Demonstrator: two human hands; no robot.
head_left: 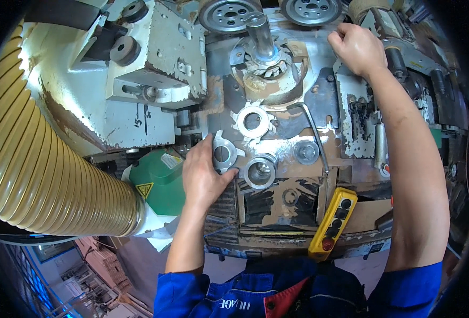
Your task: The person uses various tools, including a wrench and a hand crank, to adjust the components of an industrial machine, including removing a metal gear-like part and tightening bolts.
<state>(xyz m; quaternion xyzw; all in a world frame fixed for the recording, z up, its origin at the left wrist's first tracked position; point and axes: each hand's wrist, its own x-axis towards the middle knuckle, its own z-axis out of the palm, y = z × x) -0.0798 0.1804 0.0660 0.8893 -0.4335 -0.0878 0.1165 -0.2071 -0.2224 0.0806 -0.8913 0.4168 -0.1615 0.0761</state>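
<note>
Left hand [202, 177]: we're gripping a toothed cutter disc [223, 153] lying flat on the machine bed [277, 148].
Right hand [357, 49]: clenched in a fist near the bed's far edge; can't tell what it holds.
Spindle [261, 37]: bare on top, one cutter head [269, 66] at its base.
Off the spindle: second cutter disc [252, 122], spacer ring [261, 170], hex key [311, 132].
Progress: we judge it midway, with parts loose.
Nearby: yellow pendant control [332, 222], dust hose [38, 175].
</note>
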